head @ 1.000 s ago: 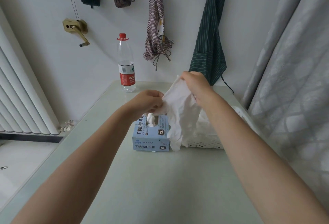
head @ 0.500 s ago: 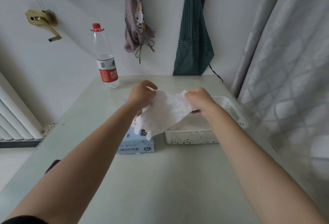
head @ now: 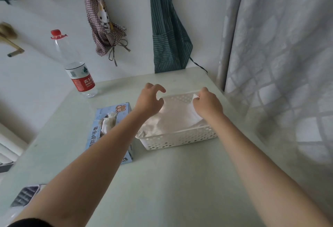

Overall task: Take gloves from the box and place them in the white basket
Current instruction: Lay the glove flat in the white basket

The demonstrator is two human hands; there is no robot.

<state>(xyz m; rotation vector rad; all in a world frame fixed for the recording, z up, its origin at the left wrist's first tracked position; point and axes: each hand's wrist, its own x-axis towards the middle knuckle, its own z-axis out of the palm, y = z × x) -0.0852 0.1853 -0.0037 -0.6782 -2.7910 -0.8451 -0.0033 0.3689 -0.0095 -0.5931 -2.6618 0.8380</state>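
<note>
One white glove (head: 177, 118) now lies in the white basket (head: 182, 139), lowered from above the glove box (head: 110, 129); the left hand (head: 150, 100) has let go, fingers loosely curled. The right hand (head: 207, 104) still pinches its cuff; release remains.

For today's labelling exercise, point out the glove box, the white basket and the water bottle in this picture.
glove box (head: 115, 112): head view, on its light blue top panel.
white basket (head: 180, 139): head view, on its perforated near wall.
water bottle (head: 83, 83): head view, on its red label.

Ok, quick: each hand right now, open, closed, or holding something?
Left hand: open, fingers loosely curled, holding nothing.
Right hand: pinching the glove over the white basket.
</note>
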